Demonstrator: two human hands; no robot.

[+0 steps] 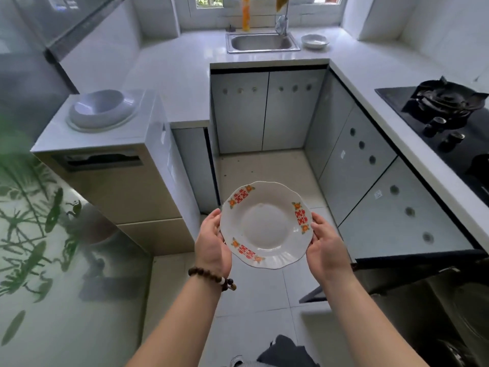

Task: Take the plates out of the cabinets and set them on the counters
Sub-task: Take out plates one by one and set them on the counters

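A white scalloped plate (266,225) with red and orange motifs on its rim hangs level above the tiled floor, held by both hands. My left hand (211,241) grips its left edge, thumb over the rim. My right hand (326,246) grips the right edge the same way. A stack of plain white plates (100,108) stands on the low cabinet top at the left. Another white dish (315,41) sits on the far counter right of the sink. The lower cabinet doors (267,112) ahead and at the right are closed.
A white U-shaped counter (174,75) runs round the room. A steel sink (262,43) with a tap lies at the back; a black gas hob (444,115) is at the right. A frosted glass door (39,247) with green leaves stands left. An open dark compartment (423,300) is at lower right.
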